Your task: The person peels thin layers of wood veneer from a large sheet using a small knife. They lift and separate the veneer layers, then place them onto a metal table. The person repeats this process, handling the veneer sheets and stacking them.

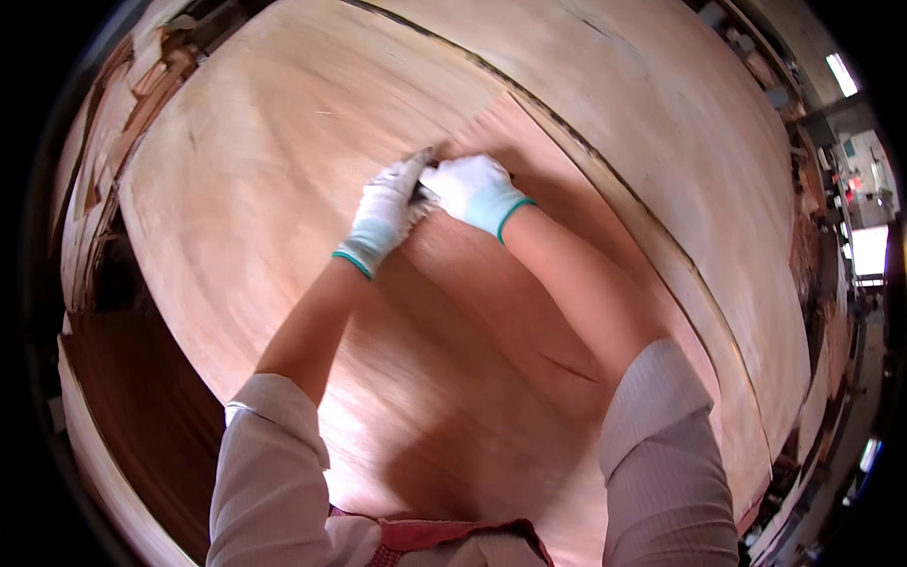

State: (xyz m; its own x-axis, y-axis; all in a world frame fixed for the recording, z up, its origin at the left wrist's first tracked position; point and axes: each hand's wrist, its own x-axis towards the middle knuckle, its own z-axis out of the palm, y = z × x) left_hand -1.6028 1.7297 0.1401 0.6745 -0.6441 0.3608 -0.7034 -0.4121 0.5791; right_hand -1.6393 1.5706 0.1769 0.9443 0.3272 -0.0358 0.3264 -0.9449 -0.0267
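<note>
Both my hands wear white knitted gloves with teal cuffs and meet over a wide surface of wood veneer. My left hand (383, 208) has its fingers drawn together, smeared by motion, with dark fingertips. Right beside it, my right hand (472, 192) is curled closed. Something small, dark and whitish shows between them, too blurred to name. Beneath the hands lies a pinkish veneer sheet (472, 269), its upper corner beyond my right hand and a dark split near my right forearm. It overlaps a paler veneer sheet (255, 180) on the left.
A dark, uneven edge (605, 163) curves from top to lower right, with another pale veneer sheet (699, 189) beyond it. Broken veneer scraps (156, 85) are heaped at the far left. A dark brown panel (142, 406) stands at lower left. Shelving and bright lights show far right.
</note>
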